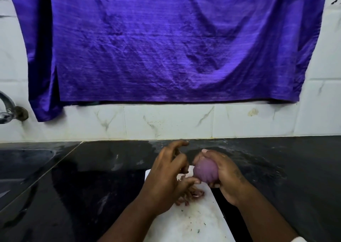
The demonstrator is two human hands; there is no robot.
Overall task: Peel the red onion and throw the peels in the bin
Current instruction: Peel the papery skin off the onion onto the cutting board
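Observation:
A red onion (205, 170), pale purple and smooth, is held above a white cutting board (195, 221) by my right hand (225, 177), whose fingers wrap it from the right. My left hand (166, 179) is just left of the onion, fingers spread and curled, its thumb touching the onion's lower left side. Whether the blurred fingers pinch a strip of skin cannot be told. Reddish-brown peels (191, 195) lie on the board under my left hand. No bin is in view.
The board lies on a black stone counter (92, 186). A sink (22, 168) sits at the left with a metal tap (7, 110) above it. A purple cloth (166, 48) hangs over the white tiled wall behind.

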